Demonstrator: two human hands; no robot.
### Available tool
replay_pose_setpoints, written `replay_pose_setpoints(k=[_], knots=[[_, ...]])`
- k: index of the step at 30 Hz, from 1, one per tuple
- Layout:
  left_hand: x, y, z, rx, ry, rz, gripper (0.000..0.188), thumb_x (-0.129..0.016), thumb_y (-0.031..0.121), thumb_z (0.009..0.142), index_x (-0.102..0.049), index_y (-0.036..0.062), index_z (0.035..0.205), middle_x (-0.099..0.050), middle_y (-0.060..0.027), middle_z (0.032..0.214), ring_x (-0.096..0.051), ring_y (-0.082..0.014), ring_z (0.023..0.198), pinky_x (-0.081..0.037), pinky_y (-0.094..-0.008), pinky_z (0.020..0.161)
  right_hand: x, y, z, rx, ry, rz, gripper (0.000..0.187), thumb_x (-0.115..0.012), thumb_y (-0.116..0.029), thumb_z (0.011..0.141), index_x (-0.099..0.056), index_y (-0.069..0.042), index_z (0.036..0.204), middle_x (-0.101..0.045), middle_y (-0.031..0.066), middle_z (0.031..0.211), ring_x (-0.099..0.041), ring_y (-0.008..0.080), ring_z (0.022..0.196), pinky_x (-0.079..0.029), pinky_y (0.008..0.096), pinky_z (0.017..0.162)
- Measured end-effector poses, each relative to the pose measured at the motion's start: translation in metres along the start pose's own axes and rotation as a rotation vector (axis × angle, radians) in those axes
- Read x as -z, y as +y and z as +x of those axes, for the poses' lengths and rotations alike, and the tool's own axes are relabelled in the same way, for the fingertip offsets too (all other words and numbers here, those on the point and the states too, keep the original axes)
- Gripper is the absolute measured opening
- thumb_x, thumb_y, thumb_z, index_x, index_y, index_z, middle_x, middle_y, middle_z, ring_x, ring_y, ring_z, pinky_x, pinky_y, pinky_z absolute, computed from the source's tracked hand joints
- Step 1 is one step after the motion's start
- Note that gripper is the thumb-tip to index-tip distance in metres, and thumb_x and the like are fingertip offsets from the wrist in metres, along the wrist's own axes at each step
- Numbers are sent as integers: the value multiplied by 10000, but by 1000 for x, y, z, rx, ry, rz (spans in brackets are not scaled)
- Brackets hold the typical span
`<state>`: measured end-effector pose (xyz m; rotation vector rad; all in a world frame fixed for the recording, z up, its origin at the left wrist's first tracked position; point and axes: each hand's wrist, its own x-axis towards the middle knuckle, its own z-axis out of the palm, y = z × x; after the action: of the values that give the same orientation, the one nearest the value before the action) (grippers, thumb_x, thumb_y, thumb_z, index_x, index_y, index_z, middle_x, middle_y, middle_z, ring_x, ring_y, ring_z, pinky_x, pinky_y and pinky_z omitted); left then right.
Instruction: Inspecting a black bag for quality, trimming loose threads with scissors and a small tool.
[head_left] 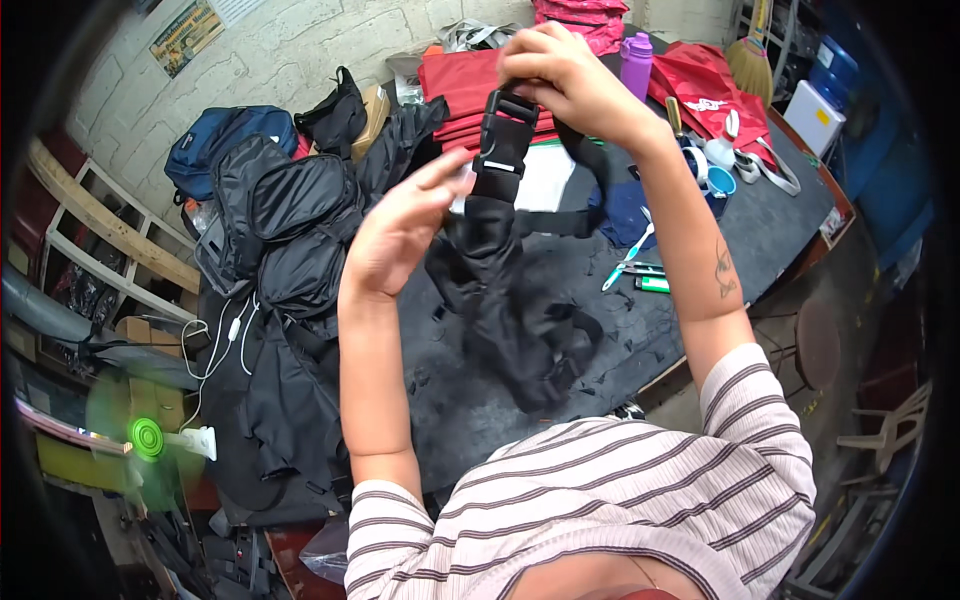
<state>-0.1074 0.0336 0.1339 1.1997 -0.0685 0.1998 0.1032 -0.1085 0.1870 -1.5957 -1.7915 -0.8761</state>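
A black side-release buckle (508,125) on wide webbing hangs in front of me, raised above the table. My right hand (565,78) is closed on the black strap at the buckle's upper end. Beneath the buckle dangles a black fabric piece with straps (520,320), blurred by motion; its exact kind I cannot tell. One loose strap (585,160) loops down to the right. Beside the webbing's left edge, my left hand (400,230) has its fingers stretched out, their tips close to it; whether they touch is unclear.
Black bags (285,190) and a blue backpack (225,145) are heaped on the table's left. Red folded fabric (460,85) lies behind, near a purple bottle (636,65). A toothbrush (628,250) rests right of centre. A green fan (147,437) spins at lower left.
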Motion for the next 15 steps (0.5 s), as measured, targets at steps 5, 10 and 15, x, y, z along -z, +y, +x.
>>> replay_pose_setpoints(k=[5,10,15], knots=[[-24,7,4,54,19,641,211,-666,226,818,-662,17,784,-611,29,721,-520,-39,672,-409,-209,632,1,-30,31,63,106,8,143,-627,-170,773,-606,-110,901,-547,72,948,-489,287,957,-364,398,822],[-31,-4,19,-302,346,577,307,-646,279,849,-669,-5,733,-592,20,626,-496,-35,555,-387,-198,511,4,-63,1,-451,371,427,216,-625,-197,834,-598,4,910,-619,128,820,-602,235,811,-463,330,731],[-24,-4,29,-367,391,484,279,-646,255,852,-695,-6,769,-602,13,637,-495,-41,581,-394,-214,551,-23,-121,-65,-732,-168,509,329,-710,-182,752,-560,10,973,-603,86,878,-547,136,727,-459,287,653]])
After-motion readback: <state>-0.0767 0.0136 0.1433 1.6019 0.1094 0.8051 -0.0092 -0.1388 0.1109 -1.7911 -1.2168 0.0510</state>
